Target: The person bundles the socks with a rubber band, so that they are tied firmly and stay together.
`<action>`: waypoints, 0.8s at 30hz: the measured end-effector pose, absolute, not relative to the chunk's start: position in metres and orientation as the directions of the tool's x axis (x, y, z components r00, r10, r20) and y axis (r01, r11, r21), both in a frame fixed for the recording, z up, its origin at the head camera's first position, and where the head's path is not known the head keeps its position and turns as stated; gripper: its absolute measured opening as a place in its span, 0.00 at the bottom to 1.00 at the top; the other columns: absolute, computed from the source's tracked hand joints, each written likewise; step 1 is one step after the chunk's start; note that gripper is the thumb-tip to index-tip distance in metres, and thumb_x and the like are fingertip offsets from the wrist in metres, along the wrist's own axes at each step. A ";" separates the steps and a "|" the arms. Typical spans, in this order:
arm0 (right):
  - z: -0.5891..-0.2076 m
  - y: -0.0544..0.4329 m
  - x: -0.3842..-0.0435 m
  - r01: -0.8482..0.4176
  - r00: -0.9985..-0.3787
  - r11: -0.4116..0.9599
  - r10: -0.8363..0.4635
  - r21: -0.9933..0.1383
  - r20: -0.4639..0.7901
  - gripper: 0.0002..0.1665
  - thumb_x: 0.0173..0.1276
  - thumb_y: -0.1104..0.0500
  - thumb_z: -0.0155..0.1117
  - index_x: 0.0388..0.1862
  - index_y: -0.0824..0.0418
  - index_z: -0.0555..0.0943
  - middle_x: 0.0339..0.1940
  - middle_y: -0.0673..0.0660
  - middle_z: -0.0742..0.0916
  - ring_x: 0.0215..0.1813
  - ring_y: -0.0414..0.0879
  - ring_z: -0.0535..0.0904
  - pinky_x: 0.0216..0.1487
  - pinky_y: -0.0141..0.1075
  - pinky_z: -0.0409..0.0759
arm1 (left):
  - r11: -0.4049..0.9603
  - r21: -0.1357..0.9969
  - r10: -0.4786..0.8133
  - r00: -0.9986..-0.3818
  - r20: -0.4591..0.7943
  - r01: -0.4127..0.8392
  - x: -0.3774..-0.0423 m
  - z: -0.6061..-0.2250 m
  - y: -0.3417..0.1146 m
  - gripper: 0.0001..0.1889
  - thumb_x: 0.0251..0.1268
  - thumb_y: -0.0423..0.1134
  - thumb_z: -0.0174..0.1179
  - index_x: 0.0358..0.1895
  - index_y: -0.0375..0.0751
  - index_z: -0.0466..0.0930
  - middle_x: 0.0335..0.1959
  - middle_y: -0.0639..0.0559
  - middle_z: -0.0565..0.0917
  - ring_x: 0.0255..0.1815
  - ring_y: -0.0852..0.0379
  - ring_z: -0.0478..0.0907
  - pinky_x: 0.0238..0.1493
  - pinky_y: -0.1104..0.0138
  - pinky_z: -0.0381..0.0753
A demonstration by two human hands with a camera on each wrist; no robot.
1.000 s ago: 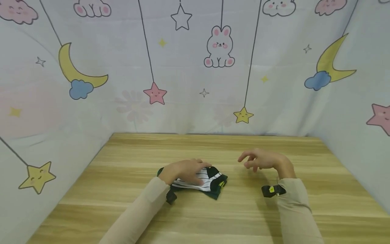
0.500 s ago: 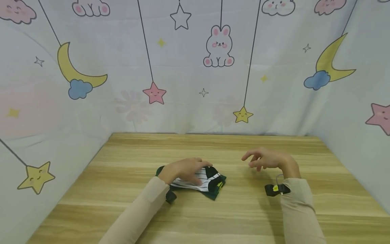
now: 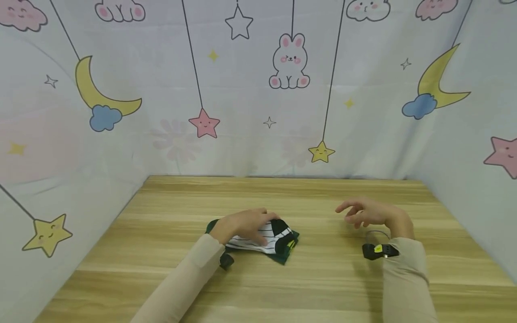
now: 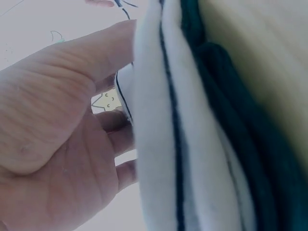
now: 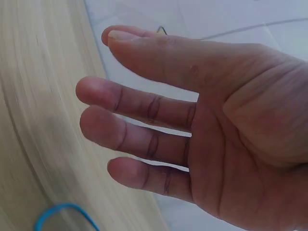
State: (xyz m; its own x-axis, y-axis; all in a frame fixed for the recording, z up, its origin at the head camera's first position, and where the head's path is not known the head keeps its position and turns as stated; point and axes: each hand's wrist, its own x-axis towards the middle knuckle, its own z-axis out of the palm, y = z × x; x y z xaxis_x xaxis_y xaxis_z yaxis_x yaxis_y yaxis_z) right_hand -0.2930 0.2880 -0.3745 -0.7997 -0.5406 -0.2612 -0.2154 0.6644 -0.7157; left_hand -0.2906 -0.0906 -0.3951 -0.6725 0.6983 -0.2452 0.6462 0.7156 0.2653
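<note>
A white sock with thin black stripes and black patches [image 3: 263, 238] lies flat on the table in the head view, on top of dark green fabric [image 3: 281, 258]. My left hand [image 3: 244, 226] rests over the striped sock, thumb toward its near side and fingers across its far side. In the left wrist view, the layered white sock edges [image 4: 163, 120] and green layers [image 4: 250, 125] fill the right half, hiding the fingertips of that hand [image 4: 72, 130]. Off to the right, my right hand [image 3: 369, 212] hovers above the table with nothing in it; its fingers are loosely bent in the right wrist view.
The wood-grain table [image 3: 323, 287] is enclosed by white curtains [image 3: 250, 148] printed with moons, stars and a rabbit. Each wrist wears a black camera, such as the right one [image 3: 373, 251]. A blue cord [image 5: 65, 207] shows low in the right wrist view.
My right hand has moved to the right, away from the socks. My left hand and the socks have stayed in place.
</note>
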 end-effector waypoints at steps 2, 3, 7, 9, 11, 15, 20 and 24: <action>-0.376 0.296 -0.291 -0.193 -0.809 0.662 -0.525 -0.725 -0.264 0.26 0.74 0.61 0.61 0.68 0.66 0.72 0.53 0.66 0.82 0.46 0.56 0.81 0.44 0.49 0.79 | 0.718 0.259 0.695 -0.675 -0.247 0.646 -0.291 -0.396 -0.091 0.39 0.65 0.48 0.69 0.76 0.53 0.61 0.62 0.47 0.73 0.59 0.52 0.75 0.60 0.56 0.74; -0.377 0.299 -0.291 -0.184 -0.814 0.660 -0.518 -0.728 -0.264 0.26 0.74 0.61 0.60 0.68 0.67 0.72 0.54 0.67 0.82 0.46 0.56 0.81 0.45 0.49 0.79 | 0.721 0.255 0.693 -0.676 -0.250 0.645 -0.291 -0.396 -0.091 0.39 0.65 0.48 0.69 0.76 0.53 0.61 0.63 0.47 0.73 0.59 0.51 0.75 0.60 0.56 0.74; -0.379 0.310 -0.289 -0.165 -0.822 0.650 -0.506 -0.742 -0.260 0.27 0.74 0.62 0.60 0.69 0.69 0.70 0.56 0.70 0.81 0.46 0.56 0.82 0.43 0.47 0.79 | 0.735 0.221 0.678 -0.690 -0.254 0.641 -0.293 -0.396 -0.091 0.40 0.65 0.50 0.68 0.77 0.54 0.60 0.68 0.46 0.71 0.63 0.48 0.73 0.63 0.54 0.72; -0.380 0.314 -0.289 -0.161 -0.824 0.641 -0.505 -0.751 -0.255 0.27 0.73 0.63 0.60 0.68 0.71 0.70 0.55 0.70 0.81 0.45 0.55 0.82 0.41 0.47 0.78 | 0.745 0.203 0.667 -0.699 -0.258 0.635 -0.293 -0.396 -0.091 0.41 0.64 0.52 0.68 0.77 0.54 0.59 0.70 0.46 0.70 0.65 0.48 0.72 0.64 0.54 0.71; -0.381 0.317 -0.289 -0.156 -0.824 0.633 -0.506 -0.758 -0.253 0.27 0.72 0.65 0.60 0.68 0.72 0.69 0.53 0.70 0.81 0.43 0.55 0.81 0.39 0.46 0.78 | 0.755 0.190 0.655 -0.708 -0.263 0.627 -0.294 -0.396 -0.091 0.43 0.63 0.54 0.68 0.78 0.53 0.58 0.72 0.46 0.69 0.67 0.47 0.71 0.66 0.54 0.70; -0.385 0.324 -0.288 -0.146 -0.828 0.642 -0.496 -0.753 -0.262 0.27 0.70 0.66 0.61 0.67 0.73 0.70 0.49 0.66 0.82 0.38 0.50 0.79 0.35 0.42 0.77 | 0.774 0.191 0.632 -0.723 -0.278 0.603 -0.294 -0.397 -0.091 0.45 0.62 0.56 0.68 0.79 0.51 0.56 0.74 0.46 0.67 0.70 0.47 0.69 0.67 0.54 0.68; -0.390 0.335 -0.284 -0.122 -0.828 0.645 -0.485 -0.754 -0.281 0.26 0.69 0.66 0.62 0.65 0.73 0.71 0.44 0.61 0.83 0.32 0.44 0.74 0.29 0.35 0.73 | 0.778 0.192 0.627 -0.728 -0.277 0.598 -0.293 -0.395 -0.091 0.44 0.62 0.55 0.69 0.78 0.51 0.57 0.73 0.46 0.69 0.70 0.48 0.69 0.68 0.54 0.68; -0.390 0.338 -0.280 -0.077 -0.835 0.658 -0.453 -0.749 -0.312 0.26 0.67 0.67 0.64 0.63 0.72 0.73 0.49 0.64 0.83 0.38 0.45 0.75 0.30 0.34 0.73 | 0.772 0.181 0.635 -0.725 -0.268 0.609 -0.294 -0.395 -0.091 0.44 0.61 0.55 0.69 0.78 0.50 0.59 0.71 0.46 0.71 0.70 0.48 0.69 0.68 0.54 0.68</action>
